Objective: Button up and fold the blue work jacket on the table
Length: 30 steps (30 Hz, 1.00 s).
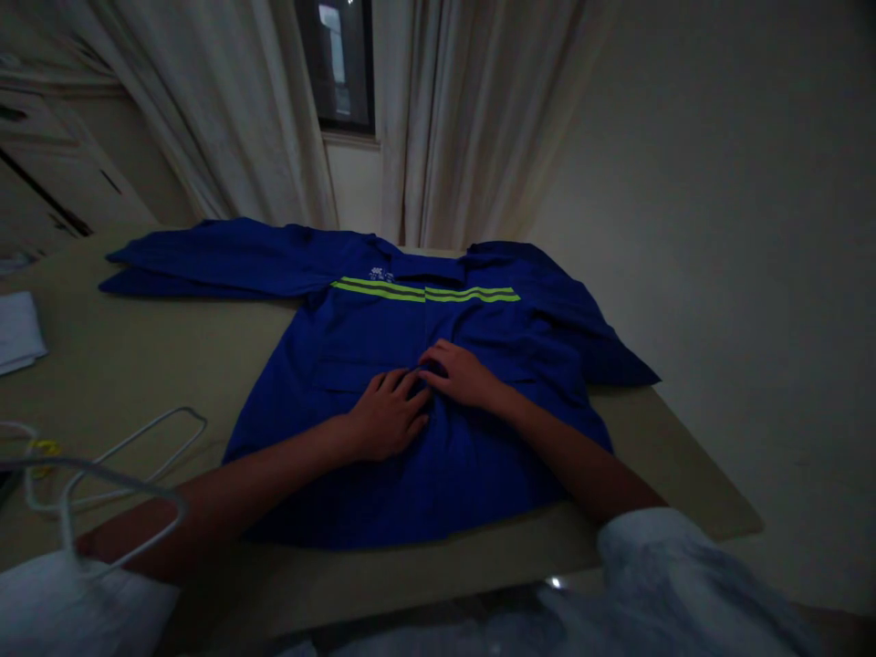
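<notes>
A blue work jacket [383,333] lies spread front side up on the table, collar away from me, a yellow-green striped band across its chest. Both sleeves reach outward, the left one folded back along the table. At the middle of the front opening, my left hand [390,415] rests with bent fingers on the cloth. My right hand [462,372] meets it there, thumb and fingers closed in a pinch at the front edge. Whatever lies under the fingertips is too small and dark to make out.
The tan table [260,351] ends at a corner on the right. White hangers [157,438] lie at the left, one of them over my left forearm. Folded white cloth [19,330] sits at the left edge. Curtains [472,119] and a wall stand behind.
</notes>
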### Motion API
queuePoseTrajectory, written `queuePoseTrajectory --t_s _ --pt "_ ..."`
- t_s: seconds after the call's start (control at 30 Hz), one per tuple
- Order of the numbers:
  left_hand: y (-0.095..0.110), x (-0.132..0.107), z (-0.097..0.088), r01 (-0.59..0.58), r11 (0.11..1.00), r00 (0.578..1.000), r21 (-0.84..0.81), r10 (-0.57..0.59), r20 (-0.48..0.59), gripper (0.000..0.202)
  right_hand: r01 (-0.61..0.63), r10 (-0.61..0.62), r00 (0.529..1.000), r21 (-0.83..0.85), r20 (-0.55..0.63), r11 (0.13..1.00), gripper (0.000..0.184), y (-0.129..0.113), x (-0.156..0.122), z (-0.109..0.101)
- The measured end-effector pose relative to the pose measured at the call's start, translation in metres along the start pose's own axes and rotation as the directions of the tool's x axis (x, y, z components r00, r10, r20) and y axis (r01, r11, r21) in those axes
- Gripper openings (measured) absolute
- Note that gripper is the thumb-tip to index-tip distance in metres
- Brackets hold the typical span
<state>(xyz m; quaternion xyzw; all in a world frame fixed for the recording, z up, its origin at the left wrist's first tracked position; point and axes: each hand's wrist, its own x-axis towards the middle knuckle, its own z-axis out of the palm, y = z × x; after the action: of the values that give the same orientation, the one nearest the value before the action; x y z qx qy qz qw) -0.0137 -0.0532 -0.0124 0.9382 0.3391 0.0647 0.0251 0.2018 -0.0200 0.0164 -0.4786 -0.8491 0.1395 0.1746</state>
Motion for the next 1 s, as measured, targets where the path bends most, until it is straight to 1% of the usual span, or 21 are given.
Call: queuePoseTrajectory --t_s 0.03,0.07,0.1,0.17,0.23,0.33,0.37,0.4,0.43,0.5,0.57,0.63,0.67,0.77,0.8,0.87,0.93,1.0 --pt "-0.004 0.004 -0.009 -0.005 1.0 0.998 -0.005 0.005 0.057 0.043 -0.018 0.019 0.999 -0.018 0.036 1.0 0.016 0.002 0.007 0.002" --pt "-0.008 0.009 -0.016 -0.004 1.0 0.995 -0.016 0.006 0.103 0.042 -0.055 0.057 0.997 -0.049 0.046 0.997 0.019 0.004 0.012 0.003" --pt "-0.013 0.014 -0.023 0.0 1.0 0.991 -0.031 0.004 0.134 0.041 -0.107 0.11 0.994 -0.08 0.028 0.991 0.023 0.008 0.015 0.003" --pt "-0.022 0.026 -0.03 0.016 0.998 0.988 -0.065 -0.006 0.155 0.039 -0.213 0.21 0.977 -0.101 -0.041 0.972 0.029 0.017 0.016 0.003" --pt "-0.031 0.041 -0.031 0.058 0.993 0.988 -0.098 -0.043 0.147 0.034 -0.271 0.268 0.962 -0.064 -0.06 0.96 0.026 0.026 0.012 0.002" --pt "-0.043 0.065 -0.023 0.201 0.971 0.975 -0.129 -0.185 0.126 0.031 -0.297 0.297 0.955 0.041 0.013 0.954 0.025 0.037 0.006 -0.001" --pt "-0.046 0.073 -0.019 0.238 0.962 0.968 -0.137 -0.222 0.12 0.033 -0.306 0.304 0.952 0.078 0.038 0.949 0.026 0.04 0.005 -0.002" --pt "-0.05 0.079 -0.016 0.243 0.959 0.967 -0.148 -0.228 0.111 0.034 -0.318 0.314 0.948 0.106 0.052 0.942 0.026 0.041 0.004 -0.003" --pt "-0.052 0.083 -0.012 0.21 0.964 0.976 -0.163 -0.196 0.096 0.032 -0.327 0.322 0.945 0.122 0.058 0.937 0.025 0.042 0.004 -0.004" --pt "-0.056 0.087 -0.004 0.075 0.98 0.997 -0.186 -0.072 0.024 0.025 -0.315 0.313 0.949 0.119 0.031 0.942 0.018 0.042 0.004 -0.003" --pt "-0.057 0.085 0.004 -0.027 0.986 0.998 -0.165 0.017 -0.067 0.025 -0.251 0.256 0.966 0.109 -0.032 0.962 0.01 0.041 0.004 0.001" --pt "-0.057 0.081 0.011 -0.037 0.991 0.993 -0.125 0.023 -0.116 0.029 -0.194 0.209 0.974 0.157 -0.088 0.968 0.01 0.04 0.006 0.008" --pt "-0.057 0.08 0.013 -0.024 0.993 0.993 -0.117 0.01 -0.122 0.029 -0.19 0.215 0.971 0.201 -0.108 0.961 0.011 0.039 0.006 0.012" --pt "-0.06 0.077 0.014 -0.042 0.985 0.995 -0.167 0.026 -0.1 0.024 -0.25 0.301 0.945 0.312 -0.129 0.916 0.012 0.039 0.008 0.019" --pt "-0.062 0.077 0.013 -0.061 0.979 0.995 -0.193 0.044 -0.093 0.022 -0.268 0.322 0.938 0.319 -0.127 0.909 0.013 0.039 0.008 0.019" --pt "-0.063 0.077 0.011 -0.09 0.974 0.994 -0.208 0.074 -0.085 0.021 -0.279 0.324 0.938 0.291 -0.12 0.915 0.013 0.039 0.008 0.018" --pt "-0.062 0.076 0.009 -0.088 0.984 0.993 -0.155 0.074 -0.093 0.022 -0.268 0.305 0.946 0.27 -0.107 0.925 0.013 0.04 0.008 0.016" --pt "-0.059 0.076 0.009 -0.067 0.995 0.992 -0.079 0.058 -0.114 0.024 -0.261 0.308 0.947 0.337 -0.093 0.904 0.013 0.043 0.008 0.016"
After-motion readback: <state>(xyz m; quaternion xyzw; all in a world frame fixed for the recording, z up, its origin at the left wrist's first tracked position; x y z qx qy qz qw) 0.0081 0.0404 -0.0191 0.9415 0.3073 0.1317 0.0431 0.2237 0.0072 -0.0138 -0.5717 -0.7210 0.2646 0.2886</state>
